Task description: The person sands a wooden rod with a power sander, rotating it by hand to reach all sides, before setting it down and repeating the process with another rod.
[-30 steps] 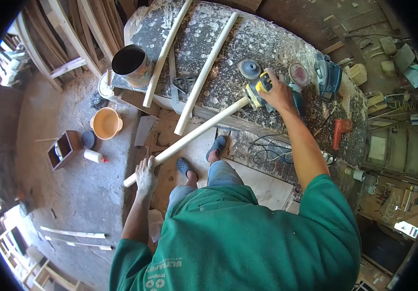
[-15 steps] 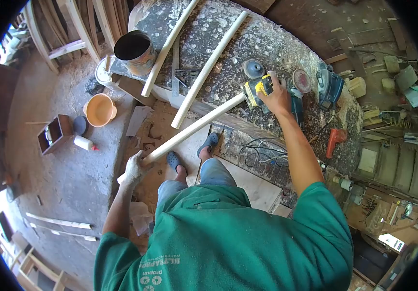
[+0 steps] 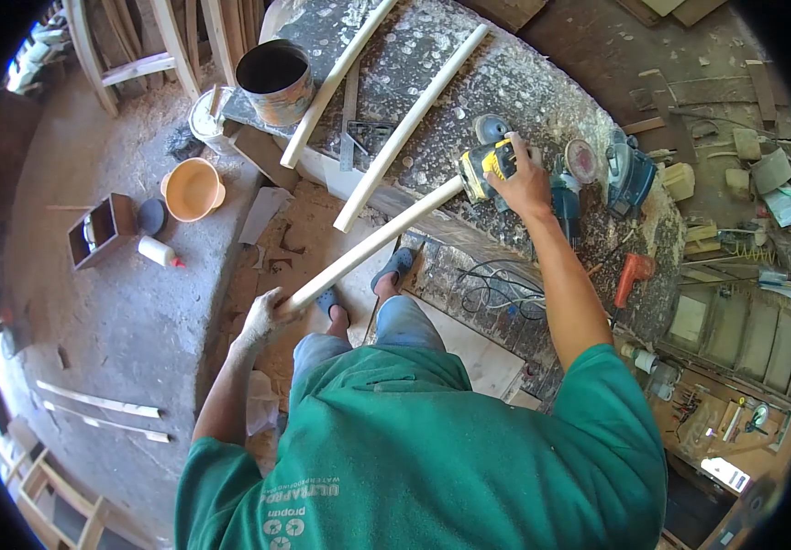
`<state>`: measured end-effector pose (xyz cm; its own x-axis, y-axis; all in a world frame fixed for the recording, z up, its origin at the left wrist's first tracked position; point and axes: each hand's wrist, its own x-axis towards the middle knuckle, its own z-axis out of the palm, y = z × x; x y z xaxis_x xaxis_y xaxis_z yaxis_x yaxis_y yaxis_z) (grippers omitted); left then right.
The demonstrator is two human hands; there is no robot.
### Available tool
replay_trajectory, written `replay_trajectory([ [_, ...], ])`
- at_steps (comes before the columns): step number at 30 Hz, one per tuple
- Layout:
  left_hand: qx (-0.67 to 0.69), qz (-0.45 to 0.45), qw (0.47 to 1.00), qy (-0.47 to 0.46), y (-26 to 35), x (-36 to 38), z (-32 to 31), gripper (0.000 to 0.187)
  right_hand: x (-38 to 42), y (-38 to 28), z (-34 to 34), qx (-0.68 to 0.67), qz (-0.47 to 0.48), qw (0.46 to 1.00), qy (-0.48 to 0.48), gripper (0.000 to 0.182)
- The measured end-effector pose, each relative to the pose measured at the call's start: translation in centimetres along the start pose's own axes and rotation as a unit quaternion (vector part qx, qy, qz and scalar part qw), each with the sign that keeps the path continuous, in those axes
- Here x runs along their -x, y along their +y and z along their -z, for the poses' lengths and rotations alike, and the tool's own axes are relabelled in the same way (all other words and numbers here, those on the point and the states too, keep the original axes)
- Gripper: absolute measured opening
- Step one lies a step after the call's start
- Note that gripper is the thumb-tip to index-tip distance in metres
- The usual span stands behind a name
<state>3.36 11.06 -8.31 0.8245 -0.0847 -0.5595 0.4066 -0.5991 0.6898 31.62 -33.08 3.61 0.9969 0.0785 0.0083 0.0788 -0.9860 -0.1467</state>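
My left hand [image 3: 267,317], dusty and wrapped round the near end, grips a long pale wooden pole [image 3: 372,243]. The pole slants up and right across the bench's front edge. At its far end, my right hand [image 3: 525,186] is closed over a yellow and black power sander [image 3: 485,171]. The sander's underside is hidden, but its body meets the pole's tip. Two similar wooden poles, a left one [image 3: 336,82] and a right one [image 3: 414,124], lie across the bench, jutting over its edge. A metal square [image 3: 349,119] rests between them.
On the spattered workbench [image 3: 505,73] stand a large can [image 3: 276,84], a sanding disc [image 3: 581,160], a blue power tool [image 3: 631,174] and an orange-red tool [image 3: 634,278]. Cables [image 3: 496,289] hang at the bench front. An orange bucket [image 3: 193,191] and a glue bottle [image 3: 159,251] sit left.
The view has shifted slightly, so the bench and floor items appear a little displaced. Both hands keep their hold, and the sander stays at the pole's far end.
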Motion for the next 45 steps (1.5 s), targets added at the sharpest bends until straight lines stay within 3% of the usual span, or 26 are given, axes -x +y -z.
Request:
replay_trajectory([
  [5, 0.170, 0.051, 0.983, -0.049, 0.4, 0.4, -0.7, 0.050, 0.8, 0.0, -1.1, -0.019, 0.014, 1.000, 0.005, 0.088],
  [8, 0.063, -0.087, 0.992, 0.073, 1.9, 1.2, -1.3, 0.046, 0.9, 0.4, -0.7, -0.028, -0.012, 1.000, -0.005, 0.088],
  [11, 0.004, -0.001, 0.995, 0.095, 2.2, 1.1, -2.1, 0.043, 0.5, 0.5, 0.0, -0.017, -0.014, 1.000, -0.020, 0.087],
  [15, -0.023, -0.051, 0.990, 0.128, 1.7, 1.7, -3.1, 0.035, -0.6, -0.2, 0.2, -0.030, 0.062, 0.997, -0.033, 0.086],
  [19, -0.043, -0.001, 0.981, 0.191, 2.8, 1.8, -4.6, 0.034, 0.6, -3.5, 0.8, -0.039, 0.106, 0.993, -0.043, 0.085],
  [23, -0.018, 0.048, 0.990, 0.128, 4.6, 1.5, -4.5, 0.046, 2.2, -5.6, 0.1, -0.064, 0.145, 0.986, -0.045, 0.078],
  [26, -0.093, 0.054, 0.990, 0.088, 6.0, 1.3, -3.4, 0.053, 4.2, -6.6, 0.1, -0.066, 0.139, 0.986, -0.062, 0.077],
  [30, 0.004, 0.007, 1.000, 0.022, 3.3, -0.7, -4.3, 0.039, 5.5, -7.0, -0.2, -0.052, 0.131, 0.987, -0.073, 0.075],
  [31, 0.030, -0.006, 0.999, 0.025, 2.9, -0.9, -4.5, 0.036, 5.5, -7.0, -0.2, -0.054, 0.127, 0.988, -0.061, 0.075],
  [36, -0.155, 0.018, 0.984, 0.090, 7.0, -2.4, -3.0, 0.030, 4.4, -5.4, 0.2, -0.063, 0.117, 0.987, -0.092, 0.076],
  [38, -0.202, -0.026, 0.970, 0.132, 8.2, -3.9, -3.3, 0.029, 5.2, -4.3, -0.8, -0.082, 0.120, 0.984, -0.105, 0.078],
  [42, -0.216, -0.049, 0.964, 0.148, 9.1, -5.9, -4.1, 0.029, 6.8, -2.0, 3.5, -0.137, 0.078, 0.987, -0.039, 0.078],
  [44, -0.213, -0.073, 0.964, 0.140, 9.6, -5.9, -4.0, 0.029, 6.5, -0.5, 5.9, -0.093, 0.116, 0.989, 0.023, 0.077],
  [45, -0.206, -0.065, 0.967, 0.138, 9.8, -5.8, -3.9, 0.030, 6.1, -0.2, 6.8, -0.108, 0.074, 0.991, 0.012, 0.078],
])
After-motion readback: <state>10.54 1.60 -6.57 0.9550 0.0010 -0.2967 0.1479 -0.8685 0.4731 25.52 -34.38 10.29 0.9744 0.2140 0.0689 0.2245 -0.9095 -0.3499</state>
